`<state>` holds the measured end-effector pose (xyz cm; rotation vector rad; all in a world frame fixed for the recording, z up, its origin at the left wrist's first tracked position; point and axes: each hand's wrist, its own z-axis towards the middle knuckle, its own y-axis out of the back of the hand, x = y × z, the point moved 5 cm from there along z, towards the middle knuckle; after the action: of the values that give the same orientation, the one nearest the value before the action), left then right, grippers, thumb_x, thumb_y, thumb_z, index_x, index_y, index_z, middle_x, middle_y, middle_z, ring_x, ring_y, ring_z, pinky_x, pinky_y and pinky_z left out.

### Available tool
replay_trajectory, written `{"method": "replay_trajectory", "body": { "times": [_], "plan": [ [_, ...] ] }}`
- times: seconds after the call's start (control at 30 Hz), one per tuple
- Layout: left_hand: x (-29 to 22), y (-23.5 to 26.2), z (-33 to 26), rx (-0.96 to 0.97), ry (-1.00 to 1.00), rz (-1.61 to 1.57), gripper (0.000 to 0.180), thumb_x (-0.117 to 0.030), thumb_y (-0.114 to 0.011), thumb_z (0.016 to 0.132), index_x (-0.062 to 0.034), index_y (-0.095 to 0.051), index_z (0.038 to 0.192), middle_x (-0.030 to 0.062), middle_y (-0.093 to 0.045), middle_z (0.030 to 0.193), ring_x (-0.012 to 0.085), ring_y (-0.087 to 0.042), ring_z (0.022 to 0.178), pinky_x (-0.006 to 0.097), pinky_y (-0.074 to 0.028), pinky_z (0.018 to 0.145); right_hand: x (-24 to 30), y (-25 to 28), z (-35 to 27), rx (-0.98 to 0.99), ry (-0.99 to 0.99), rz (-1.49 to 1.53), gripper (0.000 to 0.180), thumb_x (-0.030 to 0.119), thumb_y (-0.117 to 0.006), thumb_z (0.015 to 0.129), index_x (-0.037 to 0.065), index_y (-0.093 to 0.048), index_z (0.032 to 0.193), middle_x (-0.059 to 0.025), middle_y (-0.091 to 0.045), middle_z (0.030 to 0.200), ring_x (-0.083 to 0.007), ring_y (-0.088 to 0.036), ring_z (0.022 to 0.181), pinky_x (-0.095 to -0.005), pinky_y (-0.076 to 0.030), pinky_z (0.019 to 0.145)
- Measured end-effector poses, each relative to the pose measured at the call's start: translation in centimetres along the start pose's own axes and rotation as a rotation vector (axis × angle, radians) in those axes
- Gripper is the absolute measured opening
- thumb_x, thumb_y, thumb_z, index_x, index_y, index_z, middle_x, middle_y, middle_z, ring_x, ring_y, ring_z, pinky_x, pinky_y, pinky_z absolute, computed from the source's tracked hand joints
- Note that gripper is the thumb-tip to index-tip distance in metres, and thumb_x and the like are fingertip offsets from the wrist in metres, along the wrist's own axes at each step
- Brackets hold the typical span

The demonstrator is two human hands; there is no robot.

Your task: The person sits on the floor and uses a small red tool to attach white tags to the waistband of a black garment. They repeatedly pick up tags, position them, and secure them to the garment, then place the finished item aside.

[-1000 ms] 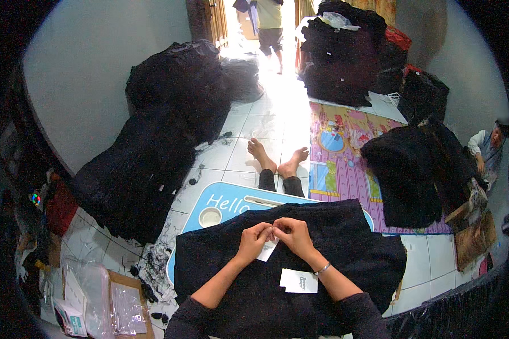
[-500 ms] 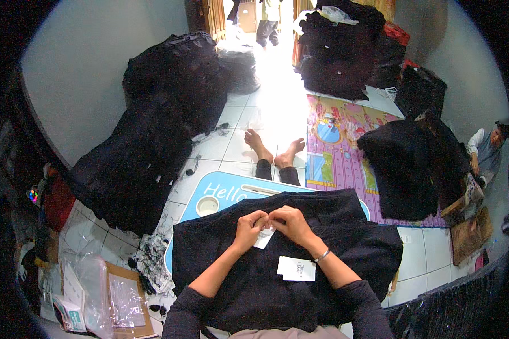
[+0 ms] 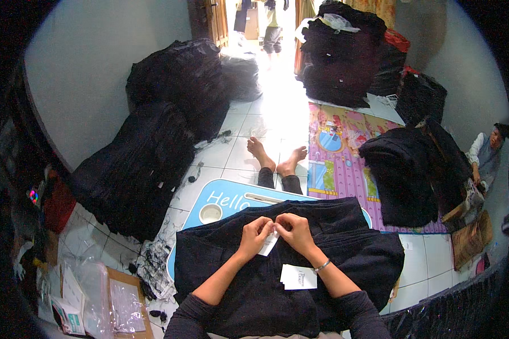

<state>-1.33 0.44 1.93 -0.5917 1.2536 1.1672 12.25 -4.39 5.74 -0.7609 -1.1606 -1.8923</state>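
black garment [image 3: 226,279] bears stacked white cards [image 3: 300,278]; left hand [image 3: 254,236] and right hand [image 3: 296,233], fingertips closed, pinch a separate tag [image 3: 268,244], its attachment unconfirmed.

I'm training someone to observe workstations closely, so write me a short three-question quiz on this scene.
1. Short answer: where do the fingertips of the left hand and right hand come together?
2. Choose: what lies on the black fabric beside the right forearm?
A) Scissors
B) White cards
C) A thread spool
3. Fill in: the tabletop showing past the fabric is light ____.
Key: 1. At the upper end of a white tag. 2. B. 3. Blue.
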Motion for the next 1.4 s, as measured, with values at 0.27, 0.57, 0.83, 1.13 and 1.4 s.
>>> {"method": "replay_trajectory", "body": {
  "times": [0.27, 0.57, 0.83, 1.13, 1.4],
  "plan": [
    [0.0, 0.0, -0.1, 0.021, -0.028, 0.000, 0.017, -0.015, -0.057, 0.092, 0.0008, -0.064, 0.091, 0.0008, -0.062, 0.072, 0.0051, -0.054, 0.067, 0.022, -0.044, 0.058, -0.1, -0.3, -0.1, 0.015, -0.034, 0.077, 0.016, 0.012, -0.068, 0.080, -0.003, -0.065, 0.085, -0.0121, -0.066, 0.075, -0.0164, -0.064, 0.065, -0.0284, -0.050, 0.060],
    [0.3, 0.1, -0.3, 0.092, 0.005, 0.027, 0.014, -0.009, -0.061, 0.088, 0.0027, -0.066, 0.094, 0.0063, -0.067, 0.080, 0.0088, -0.061, 0.072, 0.024, -0.048, 0.064, 0.1, -0.1, -0.1, 0.111, 0.078, 0.021, 0.014, 0.009, -0.067, 0.078, -0.002, -0.064, 0.086, -0.0136, -0.063, 0.076, -0.0227, -0.061, 0.064, -0.0319, -0.049, 0.060],
    [0.0, 0.2, -0.4, 0.142, 0.022, 0.060, 0.010, -0.006, -0.060, 0.087, 0.0026, -0.066, 0.089, 0.0040, -0.067, 0.077, 0.0072, -0.060, 0.073, 0.023, -0.048, 0.064, 0.4, 0.1, -0.3, 0.157, 0.269, -0.073, 0.008, 0.006, -0.065, 0.078, 0.002, -0.064, 0.085, -0.0125, -0.064, 0.078, -0.0288, -0.062, 0.075, -0.0368, -0.050, 0.066],
    [-1.3, 0.6, -0.1, -0.051, -0.058, 0.093, 0.010, -0.008, -0.061, 0.087, 0.0017, -0.064, 0.085, 0.0059, -0.063, 0.071, 0.0096, -0.058, 0.063, 0.026, -0.046, 0.058, 1.5, 0.1, -0.8, -0.082, -0.062, -0.339, 0.042, 0.019, -0.066, 0.083, 0.002, -0.045, 0.114, -0.0209, -0.054, 0.099, -0.0404, -0.062, 0.083, -0.0455, -0.053, 0.069],
    [-5.0, 3.7, 0.4, -0.161, -0.372, 0.659, 0.032, -0.023, -0.064, 0.085, -0.0026, -0.062, 0.109, 0.0159, -0.061, 0.110, 0.0335, -0.056, 0.105, 0.041, -0.041, 0.092, 2.9, -0.1, -1.6, 0.054, -0.273, 0.053, 0.065, 0.010, -0.074, 0.075, 0.004, -0.038, 0.129, -0.0136, -0.062, 0.074, -0.0188, -0.062, 0.065, -0.0306, -0.048, 0.061]
  ]
}}
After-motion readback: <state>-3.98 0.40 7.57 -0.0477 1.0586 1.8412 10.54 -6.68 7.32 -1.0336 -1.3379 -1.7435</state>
